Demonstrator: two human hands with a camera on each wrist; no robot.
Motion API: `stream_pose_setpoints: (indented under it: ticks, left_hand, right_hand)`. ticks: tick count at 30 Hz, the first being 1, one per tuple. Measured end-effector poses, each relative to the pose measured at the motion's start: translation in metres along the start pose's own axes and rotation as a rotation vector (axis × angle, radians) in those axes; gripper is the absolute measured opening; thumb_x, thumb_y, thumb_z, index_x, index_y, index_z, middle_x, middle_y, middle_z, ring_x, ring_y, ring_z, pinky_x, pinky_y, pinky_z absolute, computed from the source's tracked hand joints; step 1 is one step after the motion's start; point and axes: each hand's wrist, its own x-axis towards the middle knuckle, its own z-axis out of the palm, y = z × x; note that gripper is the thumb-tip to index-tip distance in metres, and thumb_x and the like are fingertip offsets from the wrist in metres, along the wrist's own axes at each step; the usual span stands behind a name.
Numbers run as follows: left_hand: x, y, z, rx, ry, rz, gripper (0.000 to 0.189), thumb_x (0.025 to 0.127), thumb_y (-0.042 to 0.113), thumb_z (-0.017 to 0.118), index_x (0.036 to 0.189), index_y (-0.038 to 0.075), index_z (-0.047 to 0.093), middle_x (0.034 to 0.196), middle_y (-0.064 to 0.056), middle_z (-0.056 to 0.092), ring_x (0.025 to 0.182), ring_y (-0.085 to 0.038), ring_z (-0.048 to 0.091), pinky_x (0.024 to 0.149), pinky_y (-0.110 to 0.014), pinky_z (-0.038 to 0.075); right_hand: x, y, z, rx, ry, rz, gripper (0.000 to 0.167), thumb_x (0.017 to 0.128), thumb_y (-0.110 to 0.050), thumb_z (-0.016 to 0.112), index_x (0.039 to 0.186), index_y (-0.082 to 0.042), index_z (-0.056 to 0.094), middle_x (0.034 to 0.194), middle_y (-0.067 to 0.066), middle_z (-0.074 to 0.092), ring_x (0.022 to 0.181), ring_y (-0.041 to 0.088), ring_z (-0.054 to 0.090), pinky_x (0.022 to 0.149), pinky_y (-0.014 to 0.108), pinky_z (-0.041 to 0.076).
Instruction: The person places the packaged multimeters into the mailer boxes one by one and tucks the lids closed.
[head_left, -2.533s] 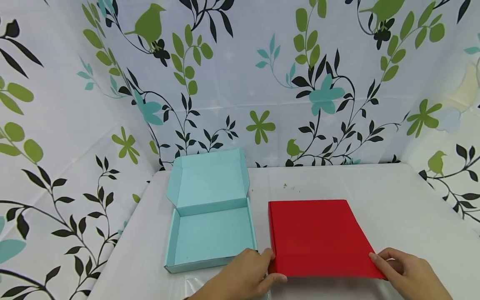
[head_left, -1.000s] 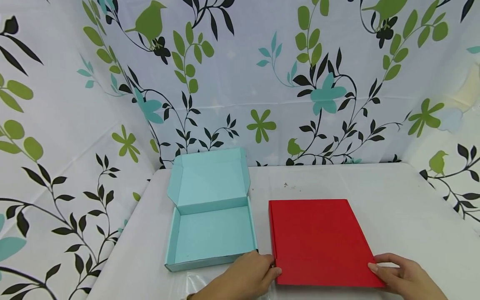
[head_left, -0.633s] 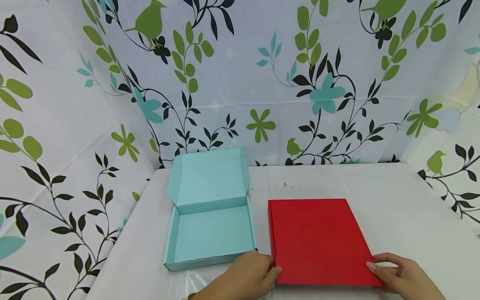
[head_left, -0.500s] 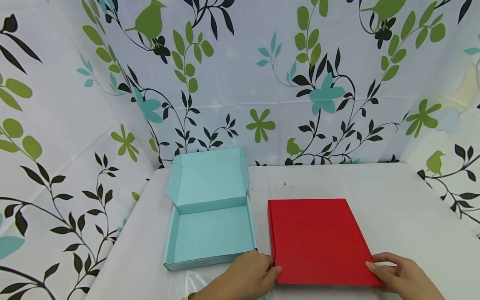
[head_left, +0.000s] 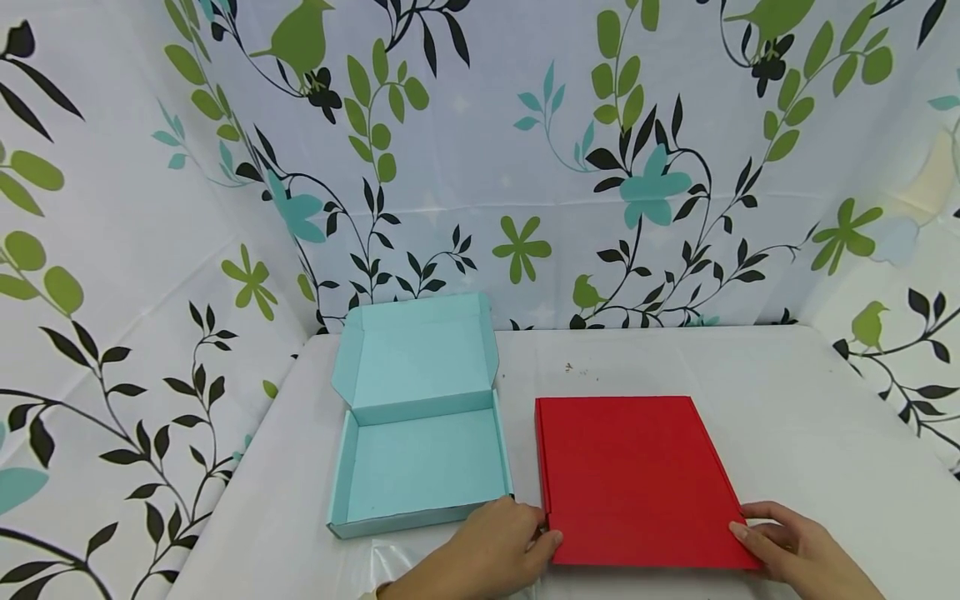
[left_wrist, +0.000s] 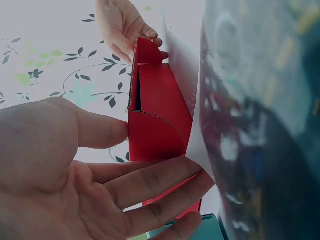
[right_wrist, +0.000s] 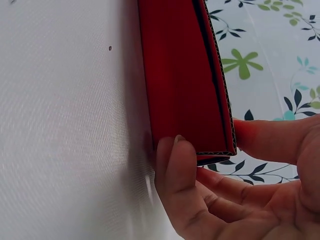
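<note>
So the flat, square red cardboard box (head_left: pixel 637 483) at 4 o'clock in the head view looks matt and pretty smooth, and the right wrist shot shows raw corrugated fluting along its cut edge. The open pale-teal cardboard box (head_left: pixel 431 462) around 7 is matt and smooth too. Below that, the crinkly clear plastic sheet (head_left: pixel 384 560) is properly glossy. White table cover (right_wrist: pixel 75 125) reads as fine-woven cloth, while the leaf-print white curtain (head_left: pixel 457 125) at 12 looks like smooth, lightly creased fabric.
</note>
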Motion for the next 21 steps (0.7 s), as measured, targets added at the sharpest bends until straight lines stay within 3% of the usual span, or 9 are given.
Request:
stream_pose_setpoints:
  ticks: [7, 15, 21]
  left_hand:
    - [0.0008, -0.0013, -0.0004, -0.073, -0.013, -0.028, 0.023, 0.102, 0.024, 0.066, 0.084, 0.010, 0.070, 0.057, 0.009, 0.051, 0.049, -0.005, 0.049, 0.050, -0.020, 0.044]
    - [-0.0004, -0.0006, -0.0003, 0.004, 0.006, -0.012, 0.026, 0.102, 0.026, 0.065, 0.079, 0.014, 0.067, 0.055, 0.011, 0.050, 0.047, -0.003, 0.047, 0.048, -0.019, 0.042]
    - [-0.0001, 0.0008, -0.0014, 0.024, 0.006, -0.020, 0.025, 0.101, 0.028, 0.065, 0.082, 0.012, 0.071, 0.055, 0.012, 0.050, 0.048, -0.003, 0.048, 0.049, -0.019, 0.043]
  right_hand:
    - [0.0025, 0.0033, 0.0001, 0.040, -0.022, 0.015, 0.073, 0.101, -0.033, 0.070, 0.143, 0.017, 0.037, 0.113, 0.015, 0.067, 0.091, 0.025, 0.069, 0.080, 0.046, 0.061]
    - [0.0035, 0.0054, 0.0009, 0.084, -0.033, 0.004, 0.069, 0.103, -0.029, 0.067, 0.143, 0.017, 0.036, 0.109, 0.010, 0.066, 0.091, 0.025, 0.068, 0.080, 0.044, 0.061]
    - [0.0022, 0.0045, 0.0008, 0.042, -0.032, -0.015, 0.068, 0.104, -0.029, 0.066, 0.143, 0.018, 0.037, 0.108, 0.009, 0.066, 0.091, 0.024, 0.067, 0.079, 0.043, 0.061]
